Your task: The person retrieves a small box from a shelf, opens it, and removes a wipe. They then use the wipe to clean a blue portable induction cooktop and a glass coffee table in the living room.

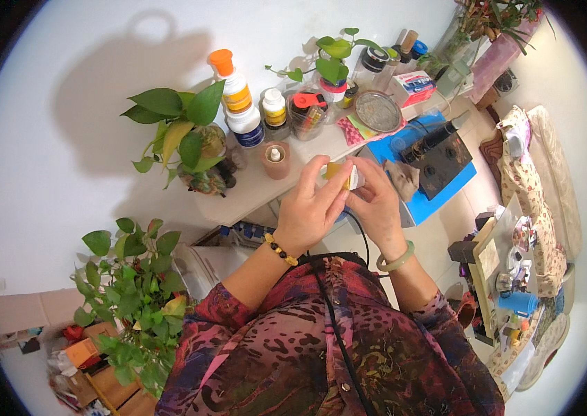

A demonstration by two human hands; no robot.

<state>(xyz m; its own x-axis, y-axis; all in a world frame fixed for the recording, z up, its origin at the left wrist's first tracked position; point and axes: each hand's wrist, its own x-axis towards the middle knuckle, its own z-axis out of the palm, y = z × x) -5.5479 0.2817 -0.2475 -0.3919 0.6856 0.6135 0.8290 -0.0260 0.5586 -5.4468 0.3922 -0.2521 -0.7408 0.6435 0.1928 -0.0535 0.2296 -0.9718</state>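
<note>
A small yellow-and-white box (347, 176) is held up between my two hands, just in front of the shelf's edge. My left hand (310, 205) grips its yellow side with thumb and fingers. On the other side, the fingers of my right hand (377, 200) close on the white end, which is partly hidden. Whether the box's flap is lifted cannot be made out. Close by on the shelf, a pinkish cup-shaped holder (276, 167) has a small white-capped bottle (275, 154) inside it.
Along the white shelf (241, 200) stand white supplement bottles (245, 125), a clear jar with a red-and-black lid (309, 114), a round metal tin (378, 112) and potted plants (189, 130). A blue box (418, 210) carries a black case (438, 164). A leafy plant (132, 291) grows at left.
</note>
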